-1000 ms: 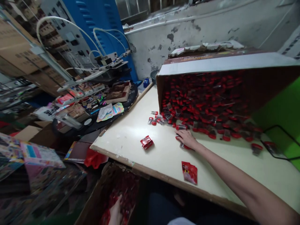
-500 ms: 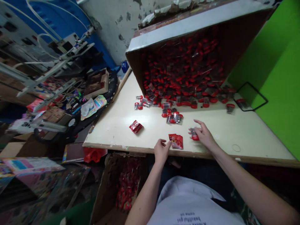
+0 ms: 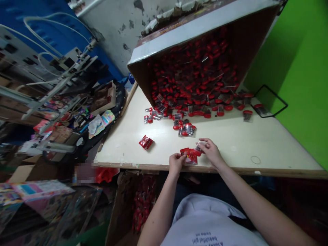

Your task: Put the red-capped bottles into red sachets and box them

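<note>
My left hand is at the table's front edge, thumb and fingers pinched on the left edge of a small stack of red printed packets. My right hand grips a small clear container with a red lid, its contents too blurred to make out. The container is tilted just over the right side of the packets; whether it touches them I cannot tell. Farther back lies a loose group of similar red-lidded containers. To the left sits another small pile of red packets.
A large cardboard box, tipped toward me, spills many red-lidded containers onto the table. A black wire frame leans by a green panel at right. Below the table edge stands a carton of red items. Machinery is at left.
My right hand has moved left with the red-lidded container, from beside the red packets to their right side. My left hand has closed on the packets' left edge. The view has shifted slightly.
</note>
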`<action>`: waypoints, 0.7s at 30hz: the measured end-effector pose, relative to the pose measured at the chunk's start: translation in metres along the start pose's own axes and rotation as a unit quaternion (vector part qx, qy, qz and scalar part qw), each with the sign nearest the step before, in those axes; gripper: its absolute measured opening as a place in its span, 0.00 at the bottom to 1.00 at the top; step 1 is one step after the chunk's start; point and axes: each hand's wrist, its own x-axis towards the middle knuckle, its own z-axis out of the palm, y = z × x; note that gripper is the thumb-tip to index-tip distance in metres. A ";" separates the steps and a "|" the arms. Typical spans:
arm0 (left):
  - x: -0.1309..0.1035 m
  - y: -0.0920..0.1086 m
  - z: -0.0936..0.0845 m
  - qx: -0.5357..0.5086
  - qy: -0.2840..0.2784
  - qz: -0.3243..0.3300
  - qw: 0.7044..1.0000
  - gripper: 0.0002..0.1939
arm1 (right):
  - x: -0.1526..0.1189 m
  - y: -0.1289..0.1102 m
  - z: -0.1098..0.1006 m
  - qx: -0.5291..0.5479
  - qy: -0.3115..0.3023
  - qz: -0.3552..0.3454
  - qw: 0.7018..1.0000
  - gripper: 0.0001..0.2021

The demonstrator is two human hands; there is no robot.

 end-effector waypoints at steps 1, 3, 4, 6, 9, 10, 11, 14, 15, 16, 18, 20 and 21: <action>-0.002 0.002 -0.001 -0.024 -0.007 -0.003 1.000 0.12 | 0.002 0.003 0.004 -0.002 0.003 0.000 1.000 0.22; -0.006 0.005 -0.005 -0.069 -0.015 -0.008 0.997 0.14 | 0.003 0.006 0.008 -0.008 0.008 0.001 1.000 0.23; -0.008 0.007 -0.007 -0.090 -0.014 -0.010 0.996 0.15 | 0.002 0.007 0.010 -0.010 0.008 0.002 1.000 0.23; -0.012 0.011 -0.013 -0.130 -0.003 -0.017 0.991 0.16 | -0.003 0.005 0.010 -0.010 0.004 0.009 1.000 0.22; -0.015 0.017 -0.021 -0.188 0.021 -0.029 0.981 0.17 | -0.015 -0.004 0.010 0.003 -0.010 0.018 1.000 0.22; -0.016 0.020 -0.023 -0.207 0.028 -0.034 0.977 0.17 | -0.019 -0.008 0.011 0.015 -0.016 0.018 1.000 0.21; -0.017 0.024 -0.025 -0.224 0.033 -0.039 0.973 0.17 | -0.023 -0.011 0.012 0.028 -0.021 0.017 0.999 0.21; -0.021 0.037 -0.032 -0.270 0.042 -0.053 0.961 0.17 | -0.035 -0.021 0.019 0.054 -0.028 0.008 0.998 0.19; -0.023 0.042 -0.034 -0.284 0.048 -0.057 0.956 0.16 | -0.038 -0.024 0.022 0.053 -0.029 0.003 0.998 0.19; -0.025 0.047 -0.036 -0.300 0.054 -0.062 0.950 0.17 | -0.041 -0.026 0.025 0.051 -0.030 -0.003 0.998 0.18; -0.029 0.056 -0.040 -0.337 0.063 -0.072 0.937 0.18 | -0.048 -0.031 0.033 0.049 -0.033 -0.018 0.998 0.16; -0.032 0.062 -0.044 -0.374 0.063 -0.081 0.922 0.18 | -0.055 -0.036 0.041 0.055 -0.044 -0.025 0.997 0.15; -0.033 0.064 -0.045 -0.391 0.061 -0.086 0.915 0.18 | -0.059 -0.037 0.045 0.061 -0.053 -0.022 0.997 0.14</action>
